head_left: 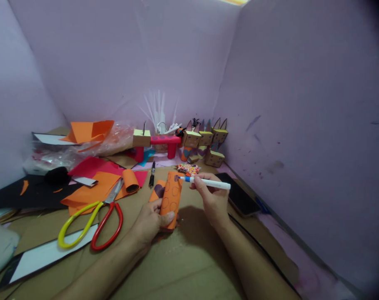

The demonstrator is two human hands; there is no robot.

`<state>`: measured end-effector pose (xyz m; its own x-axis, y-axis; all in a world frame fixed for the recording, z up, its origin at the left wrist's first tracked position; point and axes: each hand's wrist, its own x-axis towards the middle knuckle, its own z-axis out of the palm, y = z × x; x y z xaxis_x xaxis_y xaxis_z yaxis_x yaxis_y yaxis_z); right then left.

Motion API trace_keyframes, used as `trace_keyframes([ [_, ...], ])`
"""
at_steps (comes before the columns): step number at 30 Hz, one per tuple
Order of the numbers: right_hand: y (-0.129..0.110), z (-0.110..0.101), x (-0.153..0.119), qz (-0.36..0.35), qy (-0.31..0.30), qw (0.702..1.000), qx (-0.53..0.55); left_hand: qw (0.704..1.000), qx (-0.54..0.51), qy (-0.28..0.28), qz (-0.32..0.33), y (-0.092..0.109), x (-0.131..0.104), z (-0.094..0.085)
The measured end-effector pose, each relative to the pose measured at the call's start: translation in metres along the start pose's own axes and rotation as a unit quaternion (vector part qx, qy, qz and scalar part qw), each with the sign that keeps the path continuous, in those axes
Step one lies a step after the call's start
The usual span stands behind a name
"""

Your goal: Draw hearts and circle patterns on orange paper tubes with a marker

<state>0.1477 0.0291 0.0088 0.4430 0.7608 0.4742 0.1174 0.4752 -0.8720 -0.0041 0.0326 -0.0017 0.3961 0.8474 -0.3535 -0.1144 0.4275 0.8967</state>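
My left hand [155,223] is closed around an orange paper-covered tube [171,196], held tilted over the cardboard. Dark outlined circles run along the tube, and one near its top is coloured in. My right hand [213,204] grips a white marker [210,183] with a blue collar, its tip at or very near that upper circle; contact is too fine to tell. Behind the held tube shows another orange piece with a dark purple heart [159,191]. To the left lie scissors [110,202] with one yellow and one red handle, resting partly on orange paper [83,198].
A short orange roll [130,181] and a black pen [152,174] lie ahead. At the back stand cardboard animal heads [192,138], a red tube figure [166,140] and white sticks [158,110]. A phone [239,196] and black cable [264,252] lie right. Purple walls enclose the table.
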Motion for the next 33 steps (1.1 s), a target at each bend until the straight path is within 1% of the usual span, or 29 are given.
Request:
trace_keyframes([
  [3, 0.0022, 0.0000, 0.0007, 0.000, 0.006, 1.000, 0.007, 1.000, 0.010, -0.001, 0.003, 0.0007, -0.0009, 0.0003],
  [12, 0.0006, -0.0004, 0.0001, 0.001, -0.015, 1.000, -0.005, 1.000, 0.001, -0.003, 0.002, 0.0037, -0.0015, 0.0020],
  [17, -0.0002, -0.0007, 0.0005, 0.001, 0.008, 1.000, 0.015, 1.000, -0.004, 0.015, -0.004, 0.0011, 0.0014, 0.0002],
  [22, -0.0002, -0.0009, 0.0005, -0.003, -0.011, 1.000, -0.017, 1.000, -0.015, 0.007, -0.002, -0.0006, 0.0018, -0.0002],
  [29, 0.0001, -0.0008, -0.0016, 0.001, -0.033, 0.999, -0.025, 1.000, -0.024, -0.003, -0.004, 0.0001, 0.0005, 0.0002],
  [33, 0.0002, -0.0004, -0.0018, -0.001, -0.026, 1.000, -0.005, 1.000, -0.019, -0.010, 0.003, 0.0014, 0.0001, 0.0002],
])
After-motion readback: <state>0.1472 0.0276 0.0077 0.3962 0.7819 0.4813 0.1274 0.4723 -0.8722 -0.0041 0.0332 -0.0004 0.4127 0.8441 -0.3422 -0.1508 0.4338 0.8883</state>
